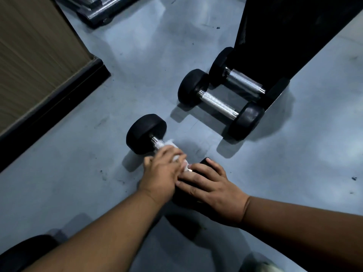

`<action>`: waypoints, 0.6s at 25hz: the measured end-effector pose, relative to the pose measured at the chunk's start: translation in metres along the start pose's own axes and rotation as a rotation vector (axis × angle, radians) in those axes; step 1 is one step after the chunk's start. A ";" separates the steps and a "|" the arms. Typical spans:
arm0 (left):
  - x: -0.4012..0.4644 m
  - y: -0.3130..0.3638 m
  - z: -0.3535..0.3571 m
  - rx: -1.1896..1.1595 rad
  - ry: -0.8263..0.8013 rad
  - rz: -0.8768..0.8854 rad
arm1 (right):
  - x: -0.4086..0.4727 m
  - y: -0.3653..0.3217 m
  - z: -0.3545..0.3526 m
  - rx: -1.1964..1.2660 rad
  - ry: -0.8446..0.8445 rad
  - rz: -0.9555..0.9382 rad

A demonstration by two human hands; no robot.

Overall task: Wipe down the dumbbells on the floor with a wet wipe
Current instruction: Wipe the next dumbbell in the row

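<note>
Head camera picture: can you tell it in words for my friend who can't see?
A left hand rubs a white wipe on the handle of a dumbbell on the grey floor, while the right hand rests on its near end. Two more dumbbells lie behind.

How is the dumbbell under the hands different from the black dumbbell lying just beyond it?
The near black rubber-headed dumbbell has a white wet wipe round its knurled metal handle, gripped by the left hand, and the right hand rests on its near head. The farther black dumbbell lies untouched, handle bare, both heads visible. Both lie on the grey floor, angled alike.
</note>
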State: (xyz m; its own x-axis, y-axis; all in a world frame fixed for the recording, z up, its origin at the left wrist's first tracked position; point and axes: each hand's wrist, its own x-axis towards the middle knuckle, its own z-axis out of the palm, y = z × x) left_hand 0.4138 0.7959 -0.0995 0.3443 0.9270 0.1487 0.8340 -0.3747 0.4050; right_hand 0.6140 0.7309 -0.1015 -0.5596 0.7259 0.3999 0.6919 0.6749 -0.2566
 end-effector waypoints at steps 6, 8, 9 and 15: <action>0.023 -0.019 -0.010 0.069 0.016 -0.022 | -0.004 0.001 0.001 0.110 -0.029 0.049; 0.023 -0.009 -0.005 0.039 0.064 -0.121 | -0.004 0.004 0.001 0.114 -0.022 0.044; 0.017 0.001 -0.001 0.005 0.057 -0.129 | -0.003 0.005 0.002 0.121 -0.014 0.046; 0.021 -0.019 -0.008 0.044 0.000 0.069 | -0.004 -0.001 0.000 0.134 -0.014 0.015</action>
State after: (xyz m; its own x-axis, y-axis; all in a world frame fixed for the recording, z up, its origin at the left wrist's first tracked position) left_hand 0.4017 0.8229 -0.0965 0.4015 0.8990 0.1751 0.8265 -0.4380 0.3536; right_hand 0.6152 0.7271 -0.1027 -0.5564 0.7372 0.3833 0.6337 0.6749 -0.3781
